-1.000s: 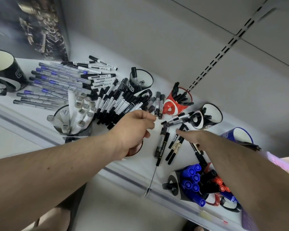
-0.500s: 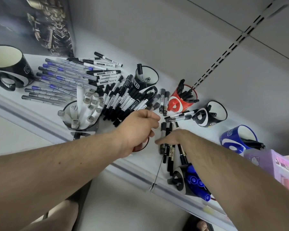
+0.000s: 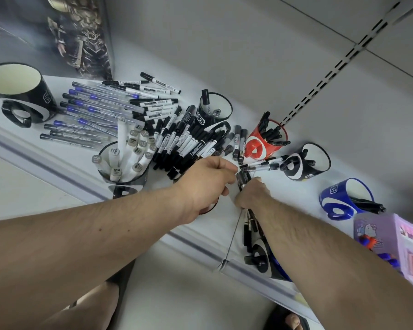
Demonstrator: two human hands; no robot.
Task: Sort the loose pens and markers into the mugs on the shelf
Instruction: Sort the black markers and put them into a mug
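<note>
Right hand [image 3: 252,195]: fingers curled round a bundle of black pens [image 3: 243,181] on the white shelf [image 3: 224,225]; left hand [image 3: 206,184]: fingertips apparently pinching the bundle's top end; red mug [image 3: 260,145] and black mug [image 3: 305,164] just beyond.

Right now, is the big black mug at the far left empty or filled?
Empty, seemingly: the black mug shows only bare cream inside; no pens protrude.

My right hand [image 3: 252,195] has swept in from the right across the shelf [image 3: 57,148] and now closes its grip round a bunch of black pens [image 3: 242,181], right beside my left hand [image 3: 208,184].
</note>
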